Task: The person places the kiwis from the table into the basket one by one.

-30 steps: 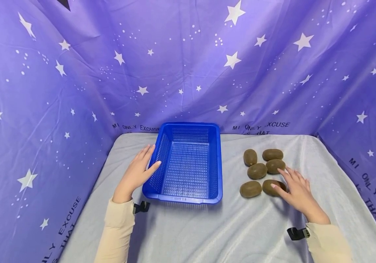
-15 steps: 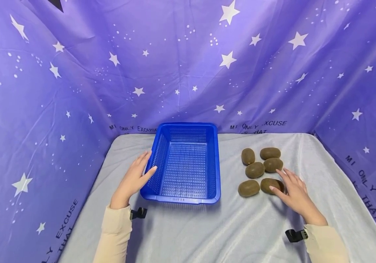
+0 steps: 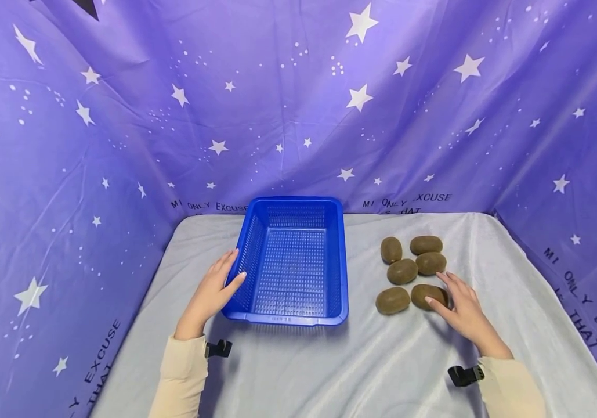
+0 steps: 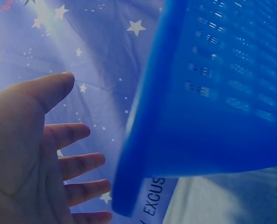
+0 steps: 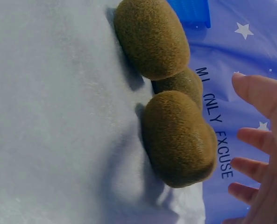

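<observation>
In the head view, the bottom edge cuts off the left sleeve (image 3: 180, 371) and the right sleeve (image 3: 512, 386). At the lower right, the right hand (image 3: 466, 313) hides a part of the front right kiwi (image 3: 422, 292). On the front rim of the blue basket (image 3: 345, 267), the small marks (image 3: 280, 319) are too tiny for reading. At the upper left, a dark shape (image 3: 88, 7) is cut by the top edge. In the left wrist view, the left hand (image 4: 24, 149) leaves the frame at the left edge. In the right wrist view, a middle kiwi (image 5: 181, 86) is half hidden behind others.
</observation>
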`<state>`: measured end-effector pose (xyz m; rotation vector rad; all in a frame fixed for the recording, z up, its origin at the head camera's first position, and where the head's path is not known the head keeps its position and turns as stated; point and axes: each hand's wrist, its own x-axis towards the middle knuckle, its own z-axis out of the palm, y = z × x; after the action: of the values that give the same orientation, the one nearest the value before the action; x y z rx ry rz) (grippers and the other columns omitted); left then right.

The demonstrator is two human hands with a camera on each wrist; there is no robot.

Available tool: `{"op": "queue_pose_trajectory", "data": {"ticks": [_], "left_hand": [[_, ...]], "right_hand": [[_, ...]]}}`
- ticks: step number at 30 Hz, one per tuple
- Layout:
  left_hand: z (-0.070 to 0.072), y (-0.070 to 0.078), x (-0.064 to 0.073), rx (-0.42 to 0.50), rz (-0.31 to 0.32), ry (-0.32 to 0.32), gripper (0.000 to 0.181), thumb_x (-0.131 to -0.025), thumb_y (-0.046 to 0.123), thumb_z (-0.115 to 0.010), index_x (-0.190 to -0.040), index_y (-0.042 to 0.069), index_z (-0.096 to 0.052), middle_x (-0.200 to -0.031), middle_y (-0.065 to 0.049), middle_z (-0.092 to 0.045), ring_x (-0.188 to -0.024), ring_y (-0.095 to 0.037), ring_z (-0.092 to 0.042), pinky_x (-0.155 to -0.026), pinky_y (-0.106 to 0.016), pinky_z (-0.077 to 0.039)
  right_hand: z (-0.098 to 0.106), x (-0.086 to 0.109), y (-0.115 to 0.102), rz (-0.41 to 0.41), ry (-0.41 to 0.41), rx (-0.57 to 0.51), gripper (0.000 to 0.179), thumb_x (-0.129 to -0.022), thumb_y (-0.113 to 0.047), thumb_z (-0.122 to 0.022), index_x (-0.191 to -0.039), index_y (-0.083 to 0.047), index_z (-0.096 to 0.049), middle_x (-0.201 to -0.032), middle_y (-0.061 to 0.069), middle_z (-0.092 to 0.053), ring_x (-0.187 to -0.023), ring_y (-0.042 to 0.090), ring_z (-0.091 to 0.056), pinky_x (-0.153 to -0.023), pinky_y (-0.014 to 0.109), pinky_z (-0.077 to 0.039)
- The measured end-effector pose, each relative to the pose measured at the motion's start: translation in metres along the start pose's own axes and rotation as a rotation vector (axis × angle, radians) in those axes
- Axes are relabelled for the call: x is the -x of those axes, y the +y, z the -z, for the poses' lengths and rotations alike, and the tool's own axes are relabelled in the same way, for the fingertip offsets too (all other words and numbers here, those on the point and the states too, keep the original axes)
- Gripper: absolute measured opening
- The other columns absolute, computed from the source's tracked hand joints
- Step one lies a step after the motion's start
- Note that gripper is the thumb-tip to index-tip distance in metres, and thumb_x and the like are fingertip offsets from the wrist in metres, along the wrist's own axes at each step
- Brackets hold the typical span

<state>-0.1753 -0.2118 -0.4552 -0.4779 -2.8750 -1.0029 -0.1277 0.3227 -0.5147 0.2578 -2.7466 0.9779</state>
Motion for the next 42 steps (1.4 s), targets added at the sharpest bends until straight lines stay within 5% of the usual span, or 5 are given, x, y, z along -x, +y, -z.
{"op": "queue_pose_trajectory", "data": {"ticks": [18,23,27,34,42], "left_hand": [[-0.020,-0.022,0.003,0.124,0.019,0.083,0.060,-0.097,0.032,-0.051,-0.147,0.006,-0.031,-0.152,-0.018,-0.028,-0.139,-0.038,-0.025,-0.109,-0.059,-0.022],[-0.026,-0.025,-0.001,0.189,0.026,0.098,0.059,-0.097,0.030,-0.051,-0.148,0.006,-0.030,-0.153,-0.019,-0.025,-0.139,-0.037,-0.024,-0.110,-0.057,-0.021],[-0.029,-0.026,-0.004,0.223,0.050,0.109,0.060,-0.097,0.030,-0.051,-0.148,0.008,-0.029,-0.153,-0.017,-0.024,-0.140,-0.036,-0.022,-0.111,-0.056,-0.020],[-0.035,-0.027,-0.007,0.243,0.069,0.097,0.065,-0.097,0.031,-0.052,-0.149,0.003,-0.025,-0.154,-0.019,-0.022,-0.141,-0.036,-0.020,-0.113,-0.054,-0.018],[-0.039,-0.030,-0.009,0.312,0.100,0.097,0.061,-0.098,0.020,-0.049,-0.149,-0.001,-0.021,-0.155,-0.019,-0.017,-0.142,-0.037,-0.014,-0.115,-0.051,-0.013]], "right_hand": [[-0.019,0.005,0.028,-0.088,0.062,-0.208,0.067,-0.084,-0.017,-0.070,-0.139,0.003,-0.039,-0.142,0.031,-0.032,-0.129,0.051,-0.025,-0.102,0.067,-0.018],[-0.024,0.008,0.033,-0.140,0.068,-0.247,0.065,-0.087,-0.020,-0.068,-0.142,-0.002,-0.038,-0.143,0.026,-0.035,-0.134,0.019,-0.028,-0.111,0.031,-0.019],[-0.026,0.010,0.033,-0.170,0.054,-0.299,0.064,-0.089,-0.020,-0.066,-0.142,0.001,-0.036,-0.138,0.028,-0.040,-0.116,-0.012,-0.034,-0.092,-0.002,-0.021],[-0.029,0.012,0.032,-0.223,0.015,-0.323,0.066,-0.089,-0.023,-0.065,-0.142,0.001,-0.034,-0.138,0.027,-0.040,-0.104,-0.021,-0.031,-0.084,-0.004,-0.024],[-0.029,0.008,0.032,-0.258,-0.001,-0.286,0.068,-0.087,-0.028,-0.067,-0.144,-0.007,-0.036,-0.141,0.021,-0.041,-0.107,-0.014,-0.033,-0.083,-0.001,-0.023]]}}
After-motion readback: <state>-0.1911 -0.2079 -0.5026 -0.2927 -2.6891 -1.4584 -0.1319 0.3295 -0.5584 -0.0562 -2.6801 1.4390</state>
